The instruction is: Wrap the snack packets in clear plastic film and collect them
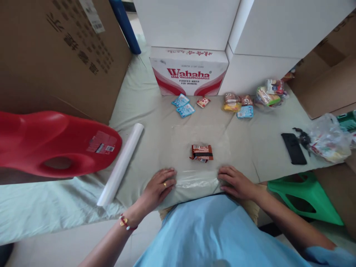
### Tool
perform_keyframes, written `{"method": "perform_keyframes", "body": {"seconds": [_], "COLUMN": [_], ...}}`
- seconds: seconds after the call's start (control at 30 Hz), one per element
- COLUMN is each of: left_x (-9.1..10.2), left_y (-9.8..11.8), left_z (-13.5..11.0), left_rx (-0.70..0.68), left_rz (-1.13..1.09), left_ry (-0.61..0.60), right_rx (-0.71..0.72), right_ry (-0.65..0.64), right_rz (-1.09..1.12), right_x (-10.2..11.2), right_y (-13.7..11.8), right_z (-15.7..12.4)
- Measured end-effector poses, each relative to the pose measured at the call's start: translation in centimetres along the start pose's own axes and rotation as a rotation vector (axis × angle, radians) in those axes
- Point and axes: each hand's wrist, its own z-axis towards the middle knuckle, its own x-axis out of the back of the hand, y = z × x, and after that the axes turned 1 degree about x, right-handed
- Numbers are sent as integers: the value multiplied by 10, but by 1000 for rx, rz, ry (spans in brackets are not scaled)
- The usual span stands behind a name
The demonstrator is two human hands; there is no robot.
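My left hand (pixel 159 185) and my right hand (pixel 236 180) both rest at the near edge of a sheet of clear plastic film (pixel 194 178) spread on the cloth-covered table (pixel 155 122). The fingers of each hand curl onto the film's bunched near edge. A small bundle of red-brown snack packets (pixel 202 152) bound with a dark band lies on the film, just beyond and between my hands. A white roll of film (pixel 121 164) lies to the left of my left hand.
Blue sachets (pixel 183 105), a red packet (pixel 203 102) and more snacks (pixel 236 102) lie before a Wahaha box (pixel 189 71). Snack bags (pixel 269 94) (pixel 328 139) and a black phone (pixel 293 148) sit right. A red stool (pixel 52 142) left, green stool (pixel 306 194) right, cardboard boxes (pixel 55 52) around.
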Motion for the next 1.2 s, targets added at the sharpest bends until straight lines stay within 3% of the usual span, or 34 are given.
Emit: {"method": "perform_keyframes", "body": {"seconds": [0.1,0.17,0.3,0.4,0.5,0.63,0.7,0.8,0.87,0.93,0.97,1.0,1.03,1.1,1.13,1.2], "left_x": [4,14,40,50,46,32,30,43,55,62,60,56,48,24,11,-12], "left_y": [-4,-3,-4,-13,-28,-48,-54,-43,-16,23,44,64,82,104,108,102], "left_z": [13,27,66,95,116,130,133,132,125,115,110,106,104,108,113,128], "left_rx": [18,109,372,493,530,555,576,660,670,546,438,307,153,-112,-165,-83], "left_rz": [-64,-116,-174,-238,-305,-285,-173,95,298,476,533,557,536,420,376,337], "left_ry": [9,-2,-11,-17,-6,-9,93,457,731,900,907,878,772,476,339,150], "right_rx": [-37,-56,-128,-220,-346,-449,-477,-494,-503,-514,-520,-522,-524,-523,-523,-520], "right_ry": [67,83,118,145,171,168,142,103,87,74,70,65,60,54,52,47], "right_rz": [8,37,63,105,182,211,155,14,-48,-71,-79,-86,-92,-98,-98,-93], "right_x": [-7,-1,29,48,55,47,42,36,34,35,35,36,36,37,37,36], "right_y": [4,7,17,29,46,67,73,75,74,72,72,71,70,69,70,70], "right_z": [-6,5,36,55,69,81,85,87,89,90,90,91,91,92,92,91]}}
